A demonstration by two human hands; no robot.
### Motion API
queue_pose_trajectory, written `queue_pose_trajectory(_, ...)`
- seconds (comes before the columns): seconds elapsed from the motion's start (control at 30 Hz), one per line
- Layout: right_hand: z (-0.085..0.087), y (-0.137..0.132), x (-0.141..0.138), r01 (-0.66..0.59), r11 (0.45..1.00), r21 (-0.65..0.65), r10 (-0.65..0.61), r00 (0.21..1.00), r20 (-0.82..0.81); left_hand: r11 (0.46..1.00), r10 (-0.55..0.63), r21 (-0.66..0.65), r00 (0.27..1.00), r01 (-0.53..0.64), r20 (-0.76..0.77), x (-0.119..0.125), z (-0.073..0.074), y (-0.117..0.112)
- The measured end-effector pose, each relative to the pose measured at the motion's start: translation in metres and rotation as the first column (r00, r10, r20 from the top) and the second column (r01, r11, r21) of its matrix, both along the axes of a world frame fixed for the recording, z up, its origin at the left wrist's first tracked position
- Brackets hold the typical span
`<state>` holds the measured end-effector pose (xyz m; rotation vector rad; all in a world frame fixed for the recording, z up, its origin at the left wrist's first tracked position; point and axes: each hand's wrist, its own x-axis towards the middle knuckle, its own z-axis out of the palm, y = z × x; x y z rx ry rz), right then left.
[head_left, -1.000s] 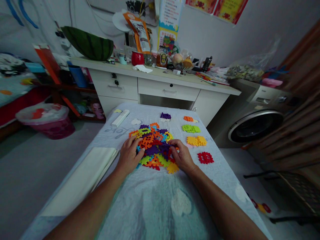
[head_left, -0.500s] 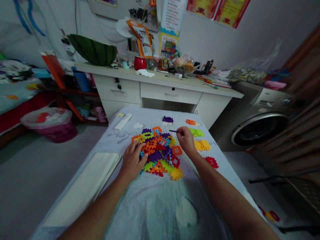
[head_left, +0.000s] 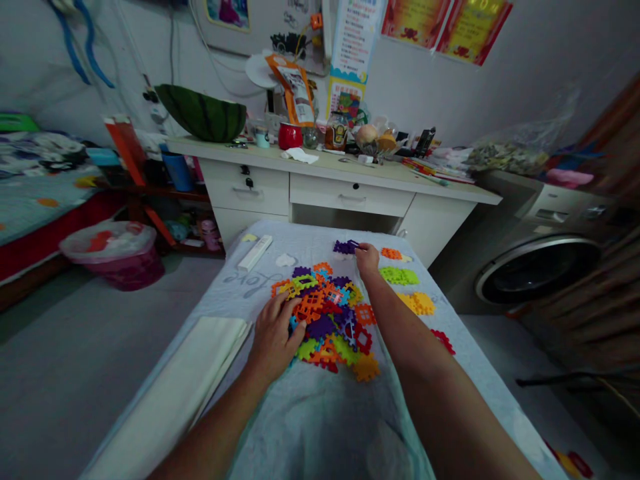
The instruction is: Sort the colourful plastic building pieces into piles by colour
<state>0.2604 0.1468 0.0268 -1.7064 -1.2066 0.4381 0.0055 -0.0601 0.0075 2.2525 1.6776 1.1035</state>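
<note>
A heap of mixed coloured plastic lattice pieces [head_left: 327, 313] lies on a pale blue cloth-covered table [head_left: 310, 413]. My left hand [head_left: 274, 335] rests on the heap's left side, fingers curled over the pieces. My right hand [head_left: 367, 259] reaches far across and pinches a purple piece at the small purple pile [head_left: 344, 247]. To its right lie sorted piles: orange [head_left: 391, 253], green [head_left: 399, 275], yellow [head_left: 419, 303] and red [head_left: 443, 341], the red partly hidden by my right forearm.
A folded white cloth [head_left: 190, 373] lies at the table's left edge and a white remote [head_left: 255, 253] at its far left. Beyond stands a cluttered white desk [head_left: 340, 183] with a halved watermelon [head_left: 203, 118]. A washing machine [head_left: 540, 260] is right, a pink bin [head_left: 113, 257] left.
My right hand lifted a purple piece out of the heap and carried it away from me to the purple pile. My left hand stayed on the heap.
</note>
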Motion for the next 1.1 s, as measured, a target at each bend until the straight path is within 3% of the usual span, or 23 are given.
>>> queue_pose_trajectory(0.23,-0.003,-0.001,-0.003,-0.169,0.983,-0.078,0.164,0.984,-0.067,1.0,-0.006,0.014,1.0,0.006,0.025,0.0,0.003,-0.002)
queue_pose_trajectory(0.53,0.017,-0.059,0.011,-0.258,0.965,-0.054,0.25,0.961,-0.122,1.0,-0.007,0.006,1.0,0.007,0.005,0.001,0.004,-0.001)
queue_pose_trajectory(0.7,0.023,-0.095,0.011,-0.399,0.899,-0.178,0.409,0.912,0.022,1.0,-0.007,0.002,1.0,0.007,-0.001,0.0,0.003,-0.001)
queue_pose_trajectory(0.9,0.028,-0.116,0.004,-0.442,0.855,-0.273,0.503,0.836,0.22,1.0,-0.012,-0.002,1.0,0.012,0.002,-0.001,0.003,0.0)
queue_pose_trajectory(1.1,0.034,-0.117,0.009,-0.499,0.822,-0.275,0.551,0.818,0.163,1.0,-0.018,0.005,1.0,0.018,0.02,-0.001,0.004,0.0)
